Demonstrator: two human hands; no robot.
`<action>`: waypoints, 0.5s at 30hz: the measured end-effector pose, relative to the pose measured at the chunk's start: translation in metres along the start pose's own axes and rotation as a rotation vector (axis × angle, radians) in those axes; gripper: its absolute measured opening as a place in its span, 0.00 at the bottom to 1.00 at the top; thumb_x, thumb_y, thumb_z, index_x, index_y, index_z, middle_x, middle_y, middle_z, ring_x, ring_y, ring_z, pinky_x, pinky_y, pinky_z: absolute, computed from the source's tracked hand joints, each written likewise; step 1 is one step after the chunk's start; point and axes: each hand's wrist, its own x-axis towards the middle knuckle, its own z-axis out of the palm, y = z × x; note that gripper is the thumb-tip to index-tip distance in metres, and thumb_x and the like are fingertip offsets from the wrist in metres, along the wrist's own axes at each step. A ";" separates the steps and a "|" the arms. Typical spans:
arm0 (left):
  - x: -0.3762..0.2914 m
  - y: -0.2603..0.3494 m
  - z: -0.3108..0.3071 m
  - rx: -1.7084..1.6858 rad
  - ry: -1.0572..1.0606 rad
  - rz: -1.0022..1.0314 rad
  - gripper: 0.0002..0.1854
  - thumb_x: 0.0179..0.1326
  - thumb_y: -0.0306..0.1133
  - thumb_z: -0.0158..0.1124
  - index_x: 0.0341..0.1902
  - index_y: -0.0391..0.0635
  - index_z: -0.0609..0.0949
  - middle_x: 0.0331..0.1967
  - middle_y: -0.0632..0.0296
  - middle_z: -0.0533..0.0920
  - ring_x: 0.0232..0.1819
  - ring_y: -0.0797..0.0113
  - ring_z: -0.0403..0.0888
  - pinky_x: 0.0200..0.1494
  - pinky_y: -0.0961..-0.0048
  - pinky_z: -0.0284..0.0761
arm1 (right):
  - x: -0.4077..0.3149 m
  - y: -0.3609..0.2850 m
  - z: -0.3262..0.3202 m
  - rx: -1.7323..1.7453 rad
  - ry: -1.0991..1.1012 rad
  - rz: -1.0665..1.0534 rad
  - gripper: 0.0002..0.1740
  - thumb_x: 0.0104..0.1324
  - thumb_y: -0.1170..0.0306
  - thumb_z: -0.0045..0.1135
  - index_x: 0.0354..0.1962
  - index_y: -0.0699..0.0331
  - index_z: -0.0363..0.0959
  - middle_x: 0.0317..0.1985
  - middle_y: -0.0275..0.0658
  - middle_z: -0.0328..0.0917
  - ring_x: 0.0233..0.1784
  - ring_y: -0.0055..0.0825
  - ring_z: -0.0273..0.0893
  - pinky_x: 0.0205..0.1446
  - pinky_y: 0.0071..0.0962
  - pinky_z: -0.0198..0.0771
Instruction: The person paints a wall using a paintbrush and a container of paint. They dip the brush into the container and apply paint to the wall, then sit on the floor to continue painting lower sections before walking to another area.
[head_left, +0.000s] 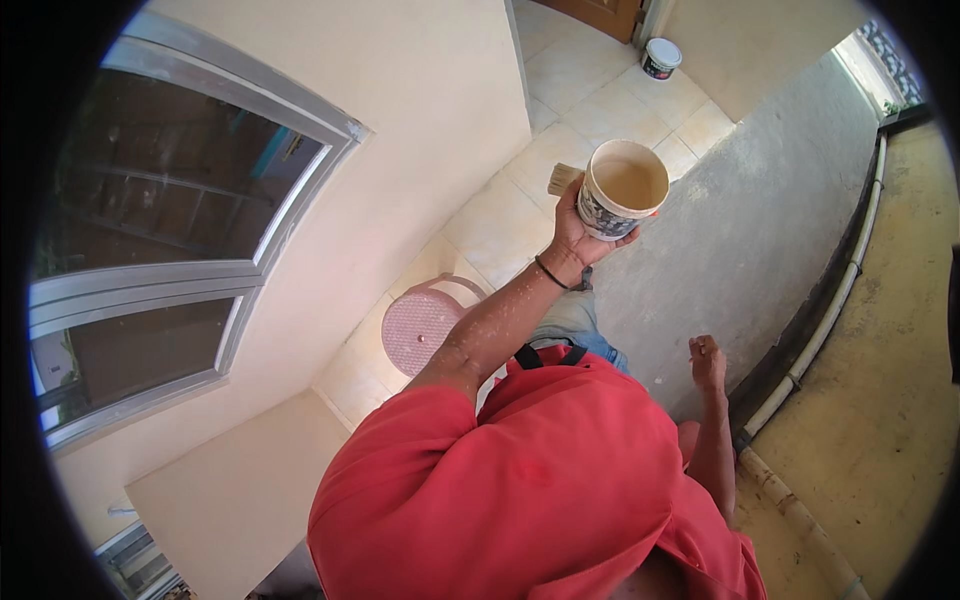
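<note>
My left hand (589, 238) grips a small paint bucket (616, 214) from below and one side, out in front of me. Light cream paint coats the bucket's inside, and its outer wall bears a dark printed pattern. A paintbrush (565, 180) is pinned against the bucket by the same hand. Its pale bristles stick out to the left; the handle is mostly hidden. Down at my right side, my right hand (706, 364) hangs with its fingers curled, and no object shows in it.
A pink plastic stool (421, 334) stands left of my legs on the tiles (487, 221), beside a wall (375, 210) with a grey-framed window (262, 274). Ahead is a lidded paint bucket (662, 58) near a wooden door (600, 11). A pipe (825, 315) borders the concrete (720, 247).
</note>
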 end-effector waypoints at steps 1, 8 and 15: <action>0.012 -0.007 0.002 -0.023 -0.005 -0.004 0.36 0.69 0.67 0.60 0.74 0.62 0.77 0.72 0.54 0.79 0.71 0.48 0.77 0.61 0.38 0.79 | 0.002 0.013 0.001 -0.083 -0.037 -0.008 0.20 0.78 0.55 0.61 0.47 0.66 0.82 0.33 0.49 0.88 0.33 0.40 0.90 0.41 0.40 0.79; 0.168 0.089 0.040 -0.104 -0.156 -0.024 0.48 0.67 0.72 0.62 0.82 0.55 0.68 0.77 0.45 0.72 0.74 0.35 0.73 0.68 0.37 0.78 | 0.065 0.006 -0.019 -0.008 -0.127 0.274 0.22 0.73 0.53 0.65 0.44 0.66 0.86 0.39 0.54 0.90 0.47 0.54 0.90 0.52 0.49 0.82; 0.302 0.163 0.054 -0.166 -0.141 0.079 0.46 0.66 0.66 0.65 0.81 0.53 0.70 0.76 0.45 0.73 0.76 0.34 0.71 0.69 0.36 0.76 | 0.248 0.020 -0.041 0.103 -0.183 0.205 0.20 0.73 0.55 0.65 0.43 0.65 0.87 0.39 0.53 0.91 0.44 0.53 0.90 0.49 0.46 0.83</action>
